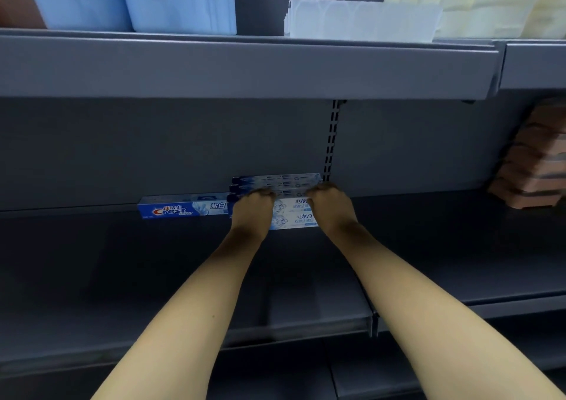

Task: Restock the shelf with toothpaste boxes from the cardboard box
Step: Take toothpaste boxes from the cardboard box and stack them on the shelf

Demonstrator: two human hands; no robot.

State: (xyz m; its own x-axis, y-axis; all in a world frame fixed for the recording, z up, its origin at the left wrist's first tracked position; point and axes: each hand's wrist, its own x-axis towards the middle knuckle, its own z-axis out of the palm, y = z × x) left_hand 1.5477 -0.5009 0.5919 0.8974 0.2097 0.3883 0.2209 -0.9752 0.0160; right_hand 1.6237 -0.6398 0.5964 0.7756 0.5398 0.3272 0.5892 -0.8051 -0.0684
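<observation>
Both our left hand and right hand gripped the toothpaste stack beside one Crest box; most of the shelf lay unfilled, cardboard box unseen

My one head view looks forward and slightly down along my forearms, deep into the grey shelf. It sits close, with the upper shelf just above my grip.

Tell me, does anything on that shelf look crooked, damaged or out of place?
Nothing stands out. Both hands, the left hand and the right hand, grip a neat stack of toothpaste boxes at the back of the shelf. A single Crest box lies flat and straight beside it. No dents or spills show.
</observation>
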